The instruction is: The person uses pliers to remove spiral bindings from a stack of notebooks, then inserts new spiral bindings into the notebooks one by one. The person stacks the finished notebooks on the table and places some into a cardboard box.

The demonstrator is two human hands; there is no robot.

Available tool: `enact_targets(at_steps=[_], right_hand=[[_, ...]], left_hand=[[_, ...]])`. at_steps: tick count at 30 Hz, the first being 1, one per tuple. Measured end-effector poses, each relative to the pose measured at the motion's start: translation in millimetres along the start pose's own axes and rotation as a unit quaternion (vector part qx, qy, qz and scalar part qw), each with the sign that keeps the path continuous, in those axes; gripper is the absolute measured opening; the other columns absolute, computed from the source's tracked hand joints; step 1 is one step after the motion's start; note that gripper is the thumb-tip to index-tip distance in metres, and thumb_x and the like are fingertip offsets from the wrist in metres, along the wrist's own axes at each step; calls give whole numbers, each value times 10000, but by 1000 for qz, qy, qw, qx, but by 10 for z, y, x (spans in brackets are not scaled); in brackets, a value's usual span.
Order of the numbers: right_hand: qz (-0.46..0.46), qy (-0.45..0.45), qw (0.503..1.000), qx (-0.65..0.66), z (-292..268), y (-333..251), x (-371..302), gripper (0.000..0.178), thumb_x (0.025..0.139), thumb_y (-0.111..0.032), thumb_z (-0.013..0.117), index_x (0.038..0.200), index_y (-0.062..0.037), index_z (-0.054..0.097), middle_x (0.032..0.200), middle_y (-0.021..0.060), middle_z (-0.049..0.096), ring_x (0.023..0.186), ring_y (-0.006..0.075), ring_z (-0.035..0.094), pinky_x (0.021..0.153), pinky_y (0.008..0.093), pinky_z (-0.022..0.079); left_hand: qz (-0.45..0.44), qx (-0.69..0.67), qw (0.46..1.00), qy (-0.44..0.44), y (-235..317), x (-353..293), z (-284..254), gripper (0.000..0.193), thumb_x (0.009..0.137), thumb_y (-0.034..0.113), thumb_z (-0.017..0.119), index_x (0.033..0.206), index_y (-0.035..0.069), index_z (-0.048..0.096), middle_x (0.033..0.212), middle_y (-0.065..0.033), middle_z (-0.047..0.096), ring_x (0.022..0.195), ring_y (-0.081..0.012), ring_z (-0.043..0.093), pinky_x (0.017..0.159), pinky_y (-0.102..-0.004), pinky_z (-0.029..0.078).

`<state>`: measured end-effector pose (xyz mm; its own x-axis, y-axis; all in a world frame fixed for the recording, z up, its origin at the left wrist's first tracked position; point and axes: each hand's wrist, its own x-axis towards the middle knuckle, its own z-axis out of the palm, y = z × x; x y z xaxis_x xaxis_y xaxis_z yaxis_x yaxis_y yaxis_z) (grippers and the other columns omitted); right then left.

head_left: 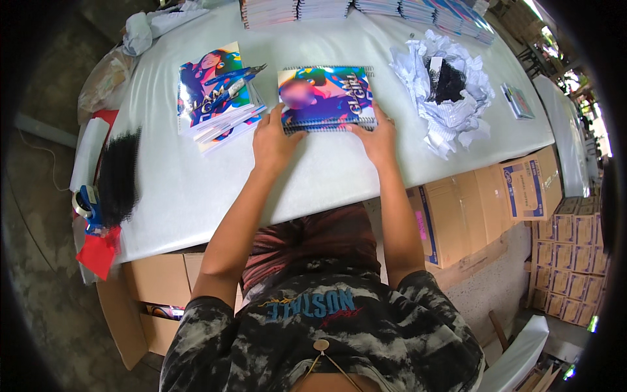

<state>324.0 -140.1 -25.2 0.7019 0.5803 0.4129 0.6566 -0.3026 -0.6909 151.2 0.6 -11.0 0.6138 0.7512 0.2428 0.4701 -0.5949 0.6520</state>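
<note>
A colourful spiral-bound notebook (326, 97) lies on the white table (196, 189) in front of me, its wire binding along the near edge. My left hand (274, 140) presses on its near left corner. My right hand (377, 137) grips its near right corner. Both hands hold the notebook flat against the table.
To the left lies a stack of loose pages with the same colourful cover (215, 91), with pliers (245, 75) on top. Black wire spirals (117, 176) and a tape dispenser (88, 206) sit at the left edge. Crumpled white paper with black spirals (447, 88) lies at the right. Notebook stacks (366, 10) line the far edge. Cardboard boxes (522, 189) stand beneath.
</note>
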Motion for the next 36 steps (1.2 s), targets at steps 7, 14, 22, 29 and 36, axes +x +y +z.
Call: enact_targets(at_steps=[7, 14, 22, 29, 36], right_hand=[[87, 75, 993, -31, -385, -33, -425, 766, 512, -159, 863, 1165, 66, 534, 984, 195, 641, 850, 315, 538, 813, 384, 429], [113, 122, 984, -56, -349, -30, -492, 757, 500, -173, 873, 1154, 46, 561, 926, 171, 650, 821, 300, 542, 755, 372, 461], [-22, 191, 974, -120, -426, -91, -597, 671, 599, -171, 829, 1180, 8, 545, 1154, 156, 568, 1111, 320, 424, 944, 416, 343], [-172, 250, 949, -81, -306, -348, -633, 409, 759, -42, 658, 1151, 13, 554, 1242, 136, 530, 1150, 324, 412, 982, 432, 299], [-228, 50, 970, 71, -120, -1149, -555, 528, 721, -31, 667, 1226, -16, 512, 1266, 134, 514, 1205, 340, 409, 991, 414, 300]], left_hand=[[47, -105, 993, -5, 154, -65, 163, 643, 567, 177, 831, 1130, 50, 548, 935, -164, 631, 834, -287, 626, 742, -360, 502], [-20, -125, 986, -108, 164, 20, 47, 668, 582, 226, 828, 1149, 33, 530, 971, -160, 634, 868, -282, 621, 765, -353, 494], [125, 246, 935, 224, -189, 75, -818, 648, 740, 227, 720, 1299, 84, 426, 1183, -147, 536, 1079, -300, 516, 875, -418, 415], [48, 239, 965, 100, -340, 31, -1469, 397, 813, 191, 624, 1204, 181, 556, 960, -95, 659, 859, -288, 616, 743, -391, 473], [226, 307, 900, 209, 269, -124, -2114, 138, 801, 139, 616, 924, 113, 674, 783, -46, 647, 724, -228, 594, 705, -320, 437]])
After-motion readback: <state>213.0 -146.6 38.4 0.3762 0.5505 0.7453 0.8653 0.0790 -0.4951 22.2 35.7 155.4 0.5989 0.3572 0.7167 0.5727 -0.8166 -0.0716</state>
